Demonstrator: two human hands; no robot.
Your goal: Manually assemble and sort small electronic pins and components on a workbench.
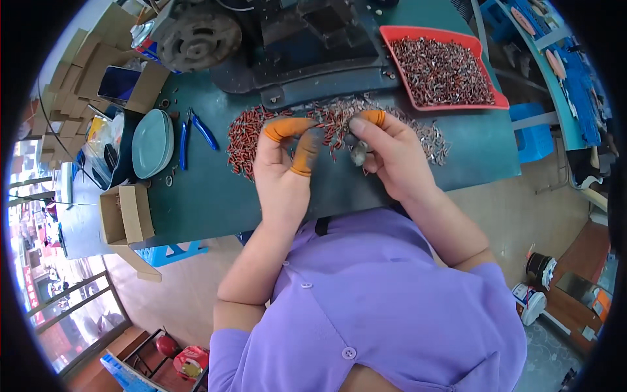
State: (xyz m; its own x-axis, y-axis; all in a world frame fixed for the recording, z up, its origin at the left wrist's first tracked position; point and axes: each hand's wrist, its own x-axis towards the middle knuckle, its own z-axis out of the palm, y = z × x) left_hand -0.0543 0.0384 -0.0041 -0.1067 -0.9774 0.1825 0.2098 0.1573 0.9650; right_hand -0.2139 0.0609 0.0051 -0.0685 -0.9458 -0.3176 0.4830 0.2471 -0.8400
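Observation:
Both hands are raised over the near side of a long heap of small parts, red with metal ends [243,142] at the left and silvery [432,142] at the right. My left hand [282,173] wears worn orange finger covers on thumb and forefinger. Their tips are pinched together beside a bit of red; what they grip is too small to make out. A short way to the right, my right hand [400,157] is closed too, thumb against its orange-covered forefinger. A greyish, dirty fingertip cover shows below that thumb. Whatever lies in this pinch is hidden.
A dark machine [307,49] with a round wheel [199,39] stands behind the heap. Right of it sits a red tray [501,102] full of similar parts. Blue-handled pliers [205,135], green plates [151,145] and a cardboard box [136,212] lie on the green table's left side.

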